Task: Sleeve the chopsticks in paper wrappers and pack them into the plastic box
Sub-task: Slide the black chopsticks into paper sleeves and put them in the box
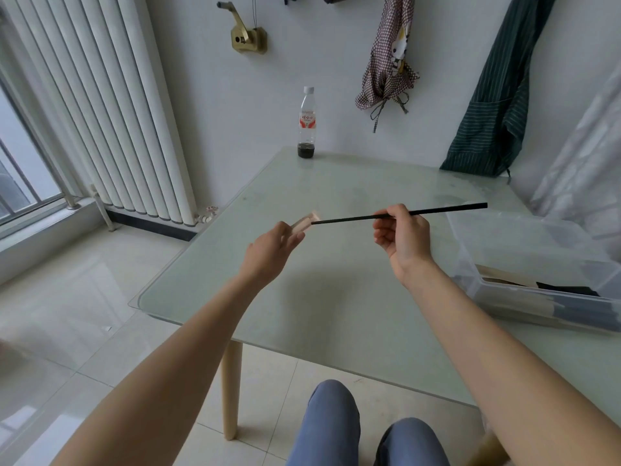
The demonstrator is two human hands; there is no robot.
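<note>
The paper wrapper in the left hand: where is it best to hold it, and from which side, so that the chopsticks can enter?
Probably grip the paper wrapper along its body behind the mouth, from its left end, as the left hand does. Its open end faces right, toward the tip of the black chopsticks held by the right hand, so fingers near that opening would block or flatten it.

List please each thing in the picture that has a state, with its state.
Chopsticks: held in the right hand, tip at the wrapper's mouth.
Wrapper: held in the left hand, open end toward the chopsticks.
Plastic box: open, partly filled.
Bottle: upright, capped, nearly empty.
</note>
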